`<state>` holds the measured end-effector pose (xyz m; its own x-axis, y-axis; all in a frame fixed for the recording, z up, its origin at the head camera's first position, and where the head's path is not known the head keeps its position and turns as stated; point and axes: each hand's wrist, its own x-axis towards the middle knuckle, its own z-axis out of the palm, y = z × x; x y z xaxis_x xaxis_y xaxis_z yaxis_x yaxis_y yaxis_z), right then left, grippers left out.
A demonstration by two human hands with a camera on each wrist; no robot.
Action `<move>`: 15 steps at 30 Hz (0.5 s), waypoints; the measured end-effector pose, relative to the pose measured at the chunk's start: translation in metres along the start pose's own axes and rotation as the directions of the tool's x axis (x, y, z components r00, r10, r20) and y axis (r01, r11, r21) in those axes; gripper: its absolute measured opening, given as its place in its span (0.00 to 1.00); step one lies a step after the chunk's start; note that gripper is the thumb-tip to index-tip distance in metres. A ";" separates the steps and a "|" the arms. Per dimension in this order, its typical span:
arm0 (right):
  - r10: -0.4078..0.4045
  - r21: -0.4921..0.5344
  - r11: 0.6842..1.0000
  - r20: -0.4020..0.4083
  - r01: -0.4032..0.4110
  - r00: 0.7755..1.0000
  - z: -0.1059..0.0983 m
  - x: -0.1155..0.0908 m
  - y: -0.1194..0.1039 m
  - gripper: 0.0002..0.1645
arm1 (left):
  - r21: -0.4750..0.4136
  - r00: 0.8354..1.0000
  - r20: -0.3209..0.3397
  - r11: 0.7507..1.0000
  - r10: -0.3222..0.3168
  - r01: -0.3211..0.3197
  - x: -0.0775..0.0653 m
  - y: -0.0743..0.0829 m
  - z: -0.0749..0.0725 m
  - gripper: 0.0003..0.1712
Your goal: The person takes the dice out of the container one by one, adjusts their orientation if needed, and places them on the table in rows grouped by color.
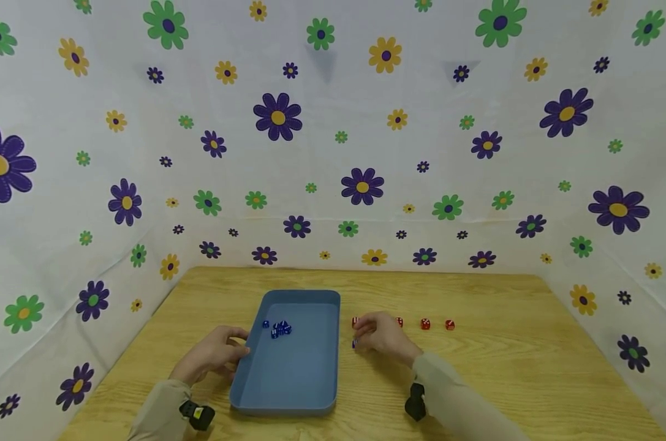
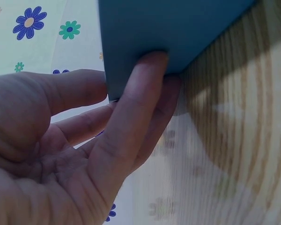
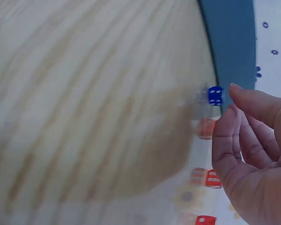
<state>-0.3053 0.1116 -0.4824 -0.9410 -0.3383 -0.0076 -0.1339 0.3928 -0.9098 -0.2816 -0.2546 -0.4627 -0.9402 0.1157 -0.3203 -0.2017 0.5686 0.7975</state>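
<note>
My left hand [image 1: 214,352] is at the left wall of a shallow blue tray [image 1: 288,380]. Its thumb reaches the rim while a finger presses the outer wall [image 2: 178,28], as the left wrist view shows. Several blue dice [image 1: 282,329] lie clustered inside the tray, with a single blue die [image 1: 265,324] just left of them. To the right of the tray, my right hand [image 1: 385,335] hovers low with bent, relaxed fingers. A blue die [image 3: 216,96] stands on the table just beyond its thumb and index fingertips, with a gap showing.
Red dice stand in a row beyond the right hand: a near one [image 1: 355,321] partly covered, another [image 1: 399,322] by the knuckles, then a third [image 1: 425,324] and an end one [image 1: 450,324]. White flowered cloth [image 1: 333,159] encloses the wooden table [image 1: 503,367] at back and sides.
</note>
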 end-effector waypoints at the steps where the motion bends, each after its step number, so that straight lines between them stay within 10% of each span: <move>1: -0.006 0.011 1.000 0.001 0.006 1.000 -0.001 0.000 -0.001 0.16 | 0.001 1.000 0.000 1.000 -0.001 0.001 0.000 0.000 0.000 0.27; 15: 0.002 0.142 0.990 0.004 -0.002 1.000 0.007 0.009 -0.030 0.20 | 0.004 1.000 0.006 1.000 0.010 -0.010 -0.002 0.001 -0.001 0.27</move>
<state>-0.3077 0.0908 -0.4586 -0.9400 -0.3409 -0.0106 -0.0866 0.2685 -0.9594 -0.2802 -0.2549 -0.4610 -0.9405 0.1259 -0.3155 -0.1914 0.5709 0.7984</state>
